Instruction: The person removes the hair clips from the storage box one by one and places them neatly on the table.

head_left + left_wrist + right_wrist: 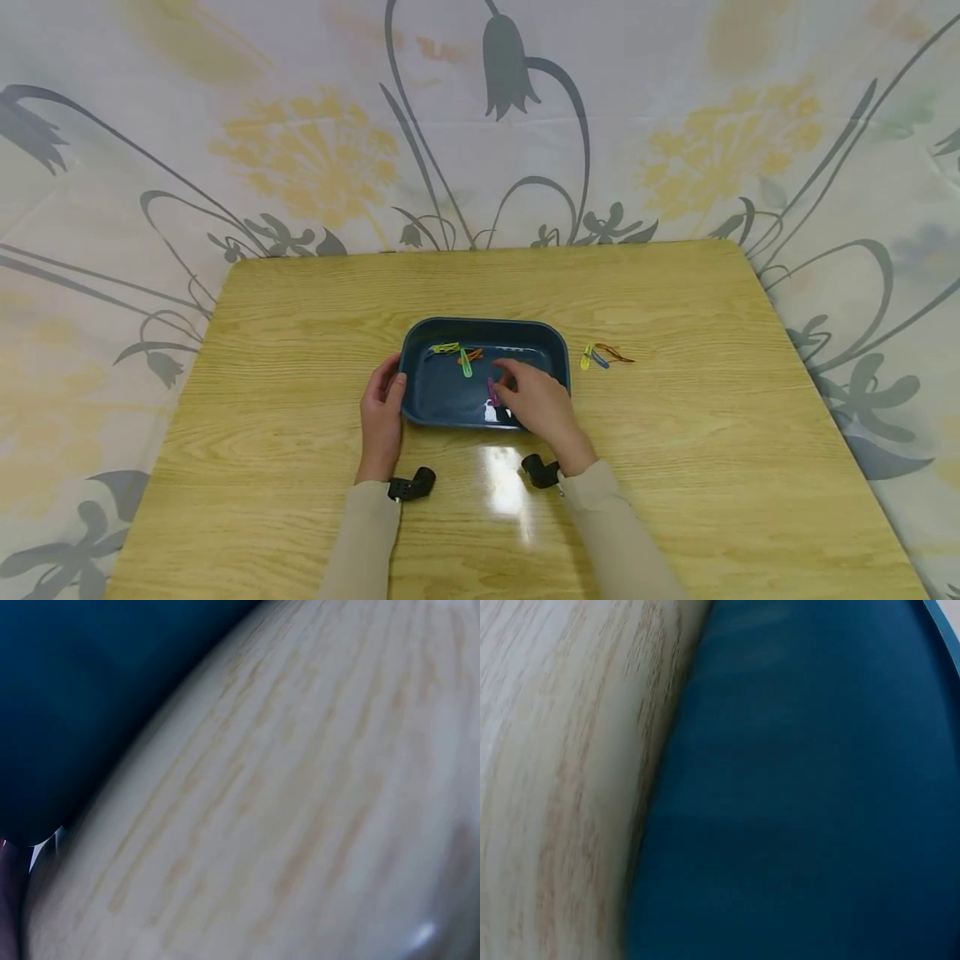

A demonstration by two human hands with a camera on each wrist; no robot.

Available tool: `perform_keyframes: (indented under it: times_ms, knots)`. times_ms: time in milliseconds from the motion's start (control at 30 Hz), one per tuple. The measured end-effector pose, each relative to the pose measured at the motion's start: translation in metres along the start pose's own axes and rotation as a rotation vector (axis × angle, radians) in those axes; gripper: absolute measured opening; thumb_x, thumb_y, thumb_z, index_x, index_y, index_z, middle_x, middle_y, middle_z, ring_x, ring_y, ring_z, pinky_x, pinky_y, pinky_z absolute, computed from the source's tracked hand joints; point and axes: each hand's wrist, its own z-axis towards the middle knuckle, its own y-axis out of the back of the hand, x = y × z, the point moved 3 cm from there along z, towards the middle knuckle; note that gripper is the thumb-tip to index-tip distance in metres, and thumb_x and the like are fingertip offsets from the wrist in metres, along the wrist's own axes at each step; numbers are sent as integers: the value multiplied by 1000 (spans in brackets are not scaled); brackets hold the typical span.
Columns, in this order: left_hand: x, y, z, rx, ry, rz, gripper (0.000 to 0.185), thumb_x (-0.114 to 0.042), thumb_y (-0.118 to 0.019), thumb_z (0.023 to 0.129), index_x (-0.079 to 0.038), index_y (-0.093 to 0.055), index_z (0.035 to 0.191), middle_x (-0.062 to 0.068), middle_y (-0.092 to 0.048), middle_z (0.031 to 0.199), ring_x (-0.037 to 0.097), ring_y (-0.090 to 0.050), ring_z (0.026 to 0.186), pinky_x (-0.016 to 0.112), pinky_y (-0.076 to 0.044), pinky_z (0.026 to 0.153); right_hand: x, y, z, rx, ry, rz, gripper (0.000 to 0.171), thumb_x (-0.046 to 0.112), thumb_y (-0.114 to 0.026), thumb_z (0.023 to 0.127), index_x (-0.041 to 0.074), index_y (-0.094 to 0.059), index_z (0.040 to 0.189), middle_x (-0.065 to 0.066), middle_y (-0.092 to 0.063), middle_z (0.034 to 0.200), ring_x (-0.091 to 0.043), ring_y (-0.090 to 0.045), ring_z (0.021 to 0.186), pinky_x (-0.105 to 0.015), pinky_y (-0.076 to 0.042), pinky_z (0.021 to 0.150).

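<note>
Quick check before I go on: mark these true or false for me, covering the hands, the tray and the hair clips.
1. The left hand grips the dark blue tray at its left edge. True.
2. The right hand is over the tray, at a purple clip. True.
3. All clips are inside the tray. False: a few clips lie on the wooden table, to the tray's right.
4. The tray is red. False: it is dark blue.

Head looks down; wrists close (share tray (420,392), table (675,433))
</note>
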Motion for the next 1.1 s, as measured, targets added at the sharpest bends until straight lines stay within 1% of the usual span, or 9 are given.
perform_keyframes:
  times_ms: [67, 233, 333, 467, 600, 733, 833, 1000, 1100]
  knots:
    - [0, 0, 0, 1, 0, 3, 39, -33, -55, 92, -19, -51, 128, -4, -51, 131, 9, -45, 123, 15, -38, 98, 1, -2, 0, 56, 0, -34, 43, 32, -59, 89, 19, -52, 130, 8, -61, 92, -8, -52, 65, -27, -40, 51]
    - [-1, 0, -2, -4, 1, 13, 37, -32, -54, 92, -19, -52, 127, -3, -51, 131, 10, -45, 123, 15, -38, 97, 4, -5, -1, 167, 32, -87, 52, 33, -59, 89, 18, -43, 137, 0, -59, 104, -15, -58, 88, -34, -48, 67]
    - [-1, 0, -1, 0, 0, 7, 37, -33, -55, 92, -20, -52, 127, -5, -52, 130, 9, -46, 123, 16, -38, 98, 4, -7, -1, 172, 41, -122, 51, 33, -59, 90, 19, -44, 137, -1, -58, 106, -17, -58, 92, -36, -49, 71]
    - [0, 0, -1, 4, -4, -3, 37, -33, -55, 92, -21, -52, 127, -5, -52, 129, 8, -46, 122, 17, -38, 98, 4, -9, 1, 166, 58, -166, 43, 32, -58, 90, 19, -51, 131, -2, -59, 107, -18, -57, 94, -37, -49, 73]
    - [0, 1, 0, -1, -2, -7, 38, -32, -55, 92, -20, -52, 127, -5, -52, 130, 8, -46, 122, 16, -38, 97, 5, -10, 4, 165, 66, -188, 29, 29, -58, 91, 19, -60, 118, 2, -61, 99, -15, -56, 89, -35, -48, 73]
    - [0, 1, 0, -2, -7, -15, 38, -31, -55, 92, -20, -52, 128, -4, -51, 130, 9, -46, 122, 16, -38, 98, 5, -10, 7, 175, 52, -182, 15, 26, -57, 91, 21, -65, 102, 6, -60, 83, -11, -53, 74, -31, -45, 63]
    - [0, 1, 0, 1, -14, -27, 38, -30, -55, 92, -19, -52, 128, -3, -51, 130, 9, -46, 122, 17, -38, 98, 4, -10, 7, 184, 33, -172, 11, 25, -56, 91, 22, -66, 95, 8, -59, 77, -11, -51, 67, -29, -42, 58]
    - [0, 0, 0, 5, -10, -30, 37, -30, -55, 92, -19, -52, 128, -3, -51, 130, 9, -46, 123, 17, -38, 98, 2, -10, 6, 164, 15, -148, 11, 24, -58, 91, 22, -69, 93, 8, -62, 79, -9, -51, 66, -27, -42, 57]
    - [-3, 0, 0, 6, 0, -25, 37, -29, -54, 93, -17, -51, 128, -2, -51, 131, 9, -45, 123, 16, -38, 98, 2, -9, 6, 117, 24, -141, 11, 24, -58, 91, 21, -69, 91, 8, -62, 83, -9, -52, 69, -28, -45, 61]
